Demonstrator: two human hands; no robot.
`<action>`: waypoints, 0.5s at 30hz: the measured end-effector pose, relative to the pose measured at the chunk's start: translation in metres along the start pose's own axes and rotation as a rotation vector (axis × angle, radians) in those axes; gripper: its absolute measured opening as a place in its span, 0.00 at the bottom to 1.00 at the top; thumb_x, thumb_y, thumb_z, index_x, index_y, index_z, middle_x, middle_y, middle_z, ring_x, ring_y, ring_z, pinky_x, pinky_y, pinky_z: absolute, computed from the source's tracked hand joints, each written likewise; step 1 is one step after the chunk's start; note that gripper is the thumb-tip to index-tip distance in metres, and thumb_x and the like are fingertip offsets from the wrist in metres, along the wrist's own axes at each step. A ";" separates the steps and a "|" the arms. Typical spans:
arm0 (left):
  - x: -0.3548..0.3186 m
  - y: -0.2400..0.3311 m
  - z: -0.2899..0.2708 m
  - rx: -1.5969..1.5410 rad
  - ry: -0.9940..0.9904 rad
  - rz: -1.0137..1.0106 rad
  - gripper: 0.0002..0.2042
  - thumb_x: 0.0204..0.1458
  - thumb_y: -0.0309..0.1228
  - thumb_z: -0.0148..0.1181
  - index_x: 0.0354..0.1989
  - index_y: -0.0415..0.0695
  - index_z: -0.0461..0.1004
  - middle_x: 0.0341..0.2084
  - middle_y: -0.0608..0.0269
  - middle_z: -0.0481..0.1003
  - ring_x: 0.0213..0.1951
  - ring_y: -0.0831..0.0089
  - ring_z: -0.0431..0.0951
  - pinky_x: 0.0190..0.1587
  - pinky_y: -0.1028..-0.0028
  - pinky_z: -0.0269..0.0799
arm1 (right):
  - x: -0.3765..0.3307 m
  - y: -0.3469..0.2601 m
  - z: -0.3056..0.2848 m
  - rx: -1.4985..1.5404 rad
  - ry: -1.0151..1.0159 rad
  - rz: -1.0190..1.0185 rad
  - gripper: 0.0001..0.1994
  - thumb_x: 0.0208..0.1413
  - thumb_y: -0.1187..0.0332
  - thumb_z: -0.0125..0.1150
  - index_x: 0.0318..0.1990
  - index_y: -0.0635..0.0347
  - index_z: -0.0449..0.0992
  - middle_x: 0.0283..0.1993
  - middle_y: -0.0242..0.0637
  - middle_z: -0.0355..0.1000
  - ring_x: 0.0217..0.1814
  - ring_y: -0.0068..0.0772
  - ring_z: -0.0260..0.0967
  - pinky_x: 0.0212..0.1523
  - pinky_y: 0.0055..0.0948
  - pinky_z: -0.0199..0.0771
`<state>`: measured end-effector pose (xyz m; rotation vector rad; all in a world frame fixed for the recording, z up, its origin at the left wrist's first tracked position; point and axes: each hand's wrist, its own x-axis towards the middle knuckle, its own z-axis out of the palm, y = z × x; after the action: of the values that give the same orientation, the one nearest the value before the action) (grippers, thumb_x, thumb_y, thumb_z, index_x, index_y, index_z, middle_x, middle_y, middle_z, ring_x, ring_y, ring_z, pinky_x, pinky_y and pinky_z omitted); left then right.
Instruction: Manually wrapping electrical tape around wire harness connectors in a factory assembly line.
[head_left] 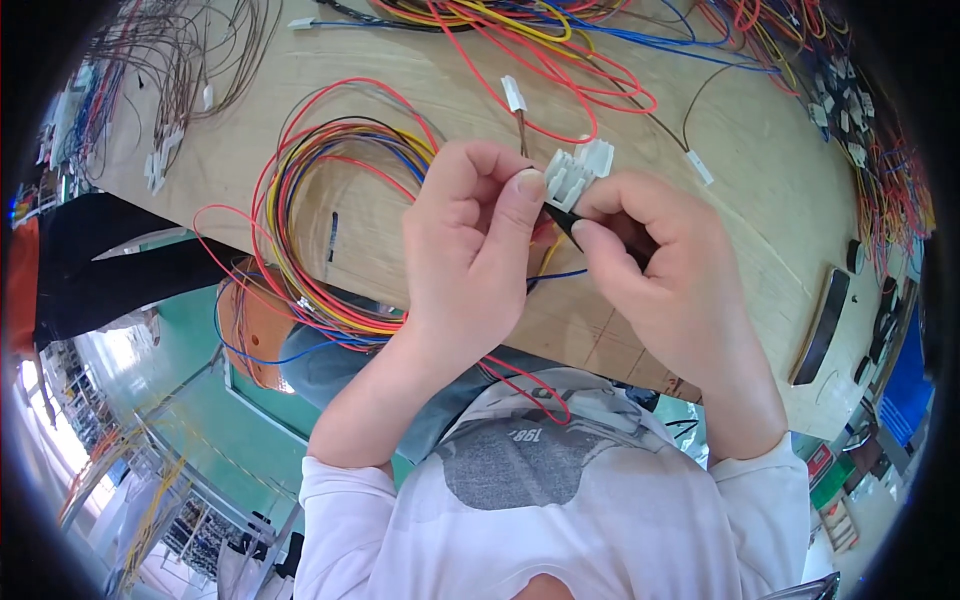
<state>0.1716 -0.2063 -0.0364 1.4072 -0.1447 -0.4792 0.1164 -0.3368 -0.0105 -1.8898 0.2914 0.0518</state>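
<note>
In front of my chest, just over the board, both hands meet at a white multi-part plastic connector [572, 178]. My left hand [470, 225] is closed, thumb and forefinger pinched at the connector's left edge; what lies between them is hidden. A dark wire with a white tag [513, 94] runs down to those fingertips. My right hand [665, 255] is closed on a narrow black piece [563, 218] that tapers toward the left thumb; whether it is tape or a tool I cannot tell. Yellow and blue wires show below, between the hands.
A coiled bundle of coloured wires [275, 215] lies left of my hands, partly over the board's near edge. More wires [560, 25] spread along the far side. Tagged wire bunches [860, 120] hang at right, near a black bar [820, 325]. An orange-brown stool [255, 335] stands lower left; a person's dark-clothed leg [130, 250] is beyond.
</note>
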 end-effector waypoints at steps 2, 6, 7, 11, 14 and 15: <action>0.002 -0.001 0.000 -0.065 -0.020 0.003 0.03 0.53 0.24 0.48 0.33 0.39 0.62 0.23 0.69 0.67 0.24 0.87 0.66 0.26 0.85 0.65 | -0.001 0.001 -0.001 -0.019 0.021 -0.053 0.01 0.47 0.78 0.51 0.28 0.64 0.69 0.21 0.23 0.60 0.22 0.10 0.53 0.21 0.14 0.52; 0.003 0.000 -0.001 -0.060 -0.023 -0.015 0.03 0.53 0.25 0.48 0.32 0.39 0.62 0.22 0.69 0.66 0.23 0.87 0.66 0.25 0.86 0.65 | -0.003 -0.008 -0.001 0.035 0.084 0.093 0.01 0.47 0.77 0.52 0.28 0.64 0.69 0.20 0.21 0.59 0.21 0.09 0.52 0.21 0.13 0.51; 0.003 -0.001 -0.001 -0.042 -0.032 -0.011 0.03 0.53 0.25 0.48 0.32 0.39 0.62 0.22 0.69 0.66 0.23 0.87 0.66 0.24 0.86 0.64 | -0.002 -0.008 0.000 0.029 0.079 0.090 0.01 0.47 0.77 0.52 0.28 0.64 0.69 0.20 0.21 0.59 0.21 0.09 0.52 0.21 0.13 0.51; 0.003 -0.005 -0.002 0.000 -0.040 0.039 0.03 0.53 0.25 0.49 0.32 0.39 0.62 0.22 0.70 0.66 0.22 0.88 0.66 0.23 0.86 0.63 | -0.001 -0.008 0.001 0.009 0.152 0.107 0.02 0.46 0.77 0.53 0.26 0.67 0.68 0.21 0.32 0.63 0.20 0.16 0.57 0.20 0.18 0.57; 0.001 0.001 -0.002 -0.051 -0.015 -0.068 0.03 0.53 0.25 0.48 0.32 0.39 0.63 0.22 0.70 0.67 0.23 0.88 0.66 0.23 0.86 0.63 | 0.002 -0.006 0.003 -0.058 0.150 0.101 0.02 0.46 0.77 0.53 0.26 0.67 0.68 0.21 0.34 0.64 0.20 0.20 0.59 0.20 0.19 0.59; 0.001 0.001 -0.002 -0.055 -0.014 -0.067 0.03 0.53 0.25 0.48 0.32 0.39 0.63 0.22 0.70 0.67 0.23 0.88 0.66 0.23 0.86 0.63 | 0.002 -0.005 0.004 -0.116 0.145 0.070 0.02 0.45 0.77 0.53 0.26 0.67 0.68 0.21 0.36 0.64 0.19 0.22 0.60 0.20 0.20 0.59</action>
<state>0.1731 -0.2051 -0.0363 1.3583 -0.0953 -0.5444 0.1196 -0.3321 -0.0076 -2.0016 0.4614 -0.0218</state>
